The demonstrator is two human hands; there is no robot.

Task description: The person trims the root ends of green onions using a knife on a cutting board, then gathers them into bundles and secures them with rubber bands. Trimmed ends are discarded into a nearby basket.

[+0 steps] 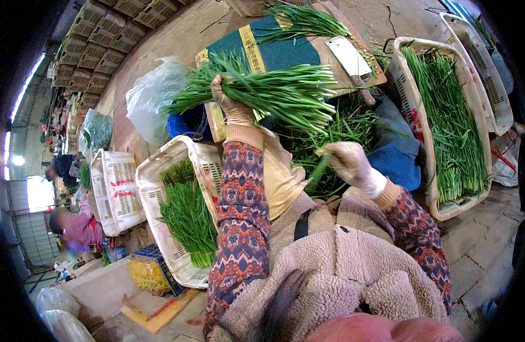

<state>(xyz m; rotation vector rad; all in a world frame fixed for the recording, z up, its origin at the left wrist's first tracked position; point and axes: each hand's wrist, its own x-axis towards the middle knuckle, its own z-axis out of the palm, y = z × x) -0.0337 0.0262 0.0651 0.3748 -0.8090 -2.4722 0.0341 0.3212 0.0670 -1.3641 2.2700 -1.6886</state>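
My left hand (233, 104), in a thin glove, grips a thick bunch of garlic chives (283, 92) around its leafy part. The pale cut stems point right and the green tips hang to the left. Below the stems my right hand (352, 164), also gloved and a little blurred, pinches a few loose green leaves (318, 173). Under both hands lies a heap of loose leaves and trimmings (348, 124). A cleaver (350, 55) with a wooden handle rests on the board (341, 87) beyond the bunch.
More chives (309, 21) lie at the board's far end. A crate (433, 171) of chives stands right; another crate (149, 188) with banded bunches stands left. Beside it are an upturned-looking white crate (117, 192), a plastic bag (153, 98) and a blue bucket (189, 122). Two people work far left.
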